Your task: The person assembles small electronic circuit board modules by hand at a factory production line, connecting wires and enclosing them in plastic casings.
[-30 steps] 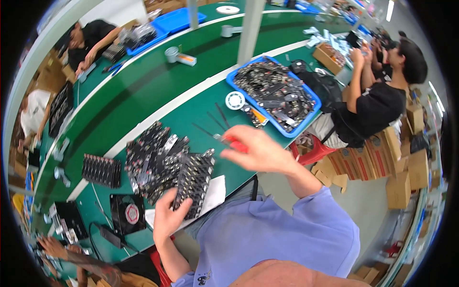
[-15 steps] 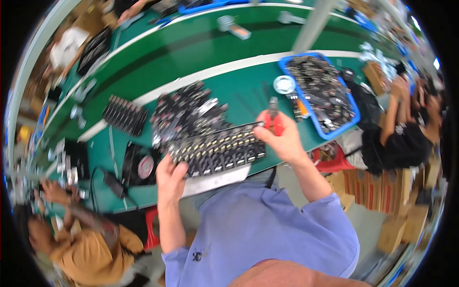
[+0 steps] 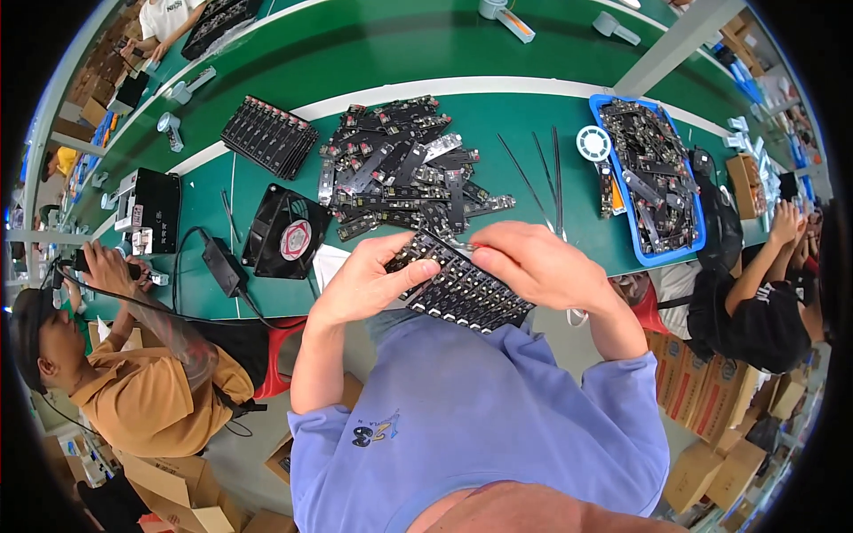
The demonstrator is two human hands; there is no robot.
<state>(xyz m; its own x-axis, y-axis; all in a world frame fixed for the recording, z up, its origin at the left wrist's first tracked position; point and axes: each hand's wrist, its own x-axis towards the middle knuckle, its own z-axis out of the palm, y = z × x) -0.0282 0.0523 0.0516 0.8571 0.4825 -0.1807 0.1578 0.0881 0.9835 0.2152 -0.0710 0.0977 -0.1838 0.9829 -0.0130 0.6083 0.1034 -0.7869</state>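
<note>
A black circuit board panel (image 3: 475, 289) with rows of small pale parts is tilted in front of my body. My left hand (image 3: 369, 277) is closed on its left end, thumb on top. My right hand (image 3: 546, 266) is closed around pliers (image 3: 462, 247); their metal jaws show at the panel's upper edge, while the red handles are nearly all covered by the fingers. Just beyond the panel lies a heap of narrow black board strips (image 3: 400, 169). Whether the jaws grip the panel's edge is too small to tell.
On the green bench are a stack of board panels (image 3: 269, 136), a black fan (image 3: 284, 233), a power adapter (image 3: 224, 266) and dark thin strips (image 3: 556, 178). A blue tray (image 3: 596, 111) of board strips stands right. A co-worker (image 3: 151, 382) sits left; another person (image 3: 764, 302) is right.
The panel has swung from nearly level to slanting down rightward, closer to my body. My right hand with the pliers has come down to its upper edge. The head view has shifted.
</note>
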